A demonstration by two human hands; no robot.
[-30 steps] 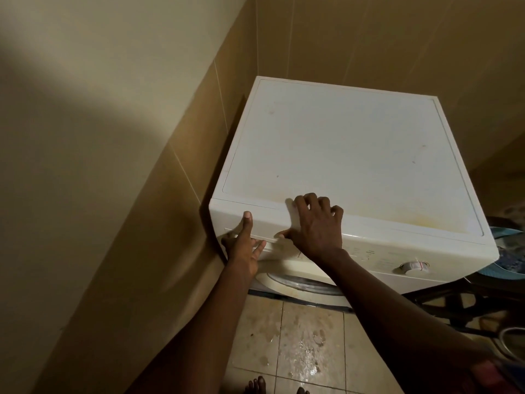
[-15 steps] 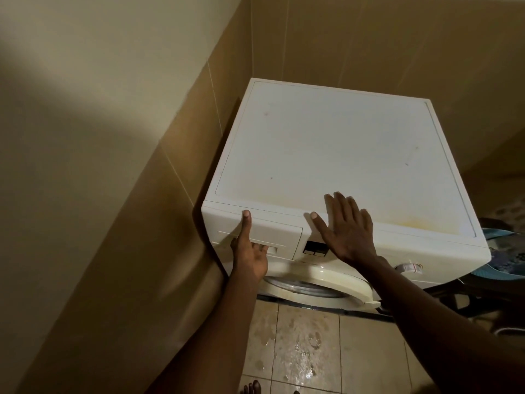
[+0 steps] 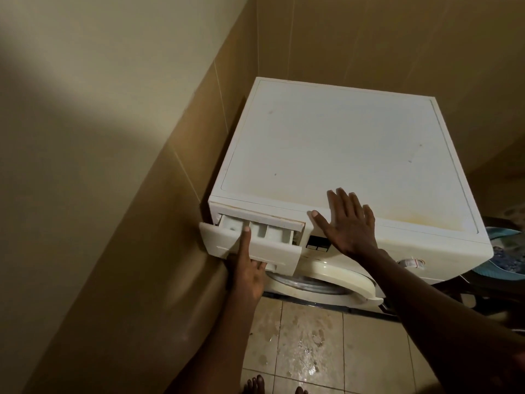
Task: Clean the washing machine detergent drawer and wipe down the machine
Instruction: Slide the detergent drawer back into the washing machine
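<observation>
A white front-loading washing machine (image 3: 335, 155) stands in the corner, its flat top faintly stained yellow near the front. Its detergent drawer (image 3: 272, 245) at the front left is pulled partly out, showing three pale compartments. My left hand (image 3: 248, 268) grips the drawer front, fingers hooked under the handle and thumb up over the panel. My right hand (image 3: 348, 223) lies flat with spread fingers on the front edge of the top, just right of the drawer and above a small dark display (image 3: 318, 242).
Tan tiled walls (image 3: 159, 223) close in on the left and behind. The round door (image 3: 321, 280) sits below the drawer, a dial (image 3: 410, 263) at the front right. The floor tiles (image 3: 306, 345) are wet. A blue patterned item (image 3: 508, 257) lies to the right. My toes show below.
The drawer was flush with the front; my left hand has pulled it partly out. My right hand slid right along the front edge and opened flat.
</observation>
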